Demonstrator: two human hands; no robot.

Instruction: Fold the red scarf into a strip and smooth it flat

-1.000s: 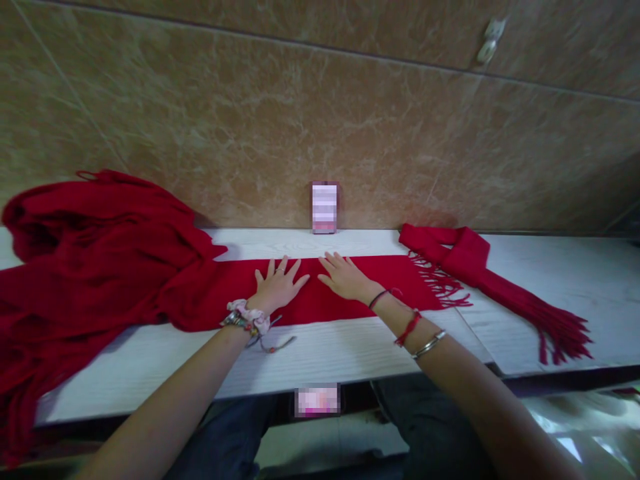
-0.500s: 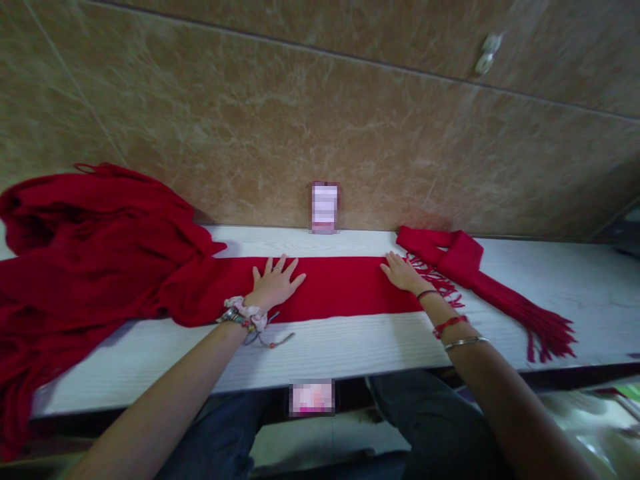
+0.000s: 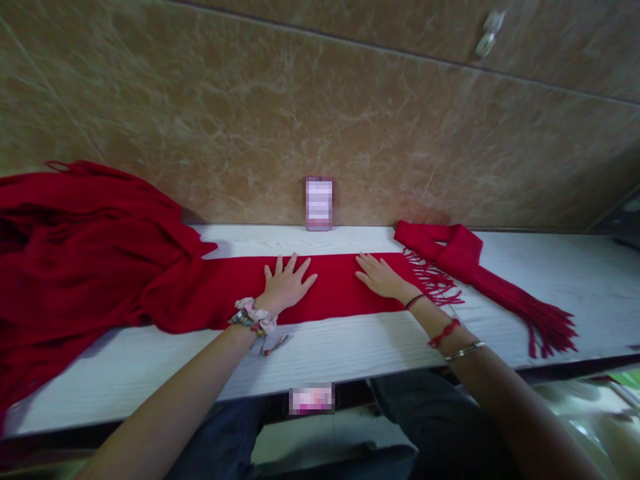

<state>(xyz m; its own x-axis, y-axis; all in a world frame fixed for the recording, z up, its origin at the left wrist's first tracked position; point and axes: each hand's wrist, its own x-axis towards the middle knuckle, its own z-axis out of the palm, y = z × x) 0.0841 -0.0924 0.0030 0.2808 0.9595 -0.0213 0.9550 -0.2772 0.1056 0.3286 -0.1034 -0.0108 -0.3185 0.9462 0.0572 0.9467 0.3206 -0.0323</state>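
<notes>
A long red scarf (image 3: 337,287) lies flat across the white tabletop (image 3: 350,343), its fringed end to the right. My left hand (image 3: 285,287) rests on the scarf with fingers spread. Pressed flat on the same strip, nearer the fringe, is my right hand (image 3: 383,277), fingers stretched out. To the left the red cloth runs into a large crumpled heap (image 3: 85,260); where one piece ends and another begins I cannot tell. A second red scarf (image 3: 457,257), folded over itself with a bunched fringe, lies to the right of my right hand.
A phone with a blurred-out screen (image 3: 319,204) leans against the brown marbled wall (image 3: 250,120) behind the table. Another blurred screen (image 3: 311,399) shows below the table's front edge, between my legs. A pale cable bundle (image 3: 490,33) is on the wall at upper right.
My right hand has slid left along the scarf, away from the fringe. My left hand has shifted slightly right, so the hands are closer together. The view has moved a little.
</notes>
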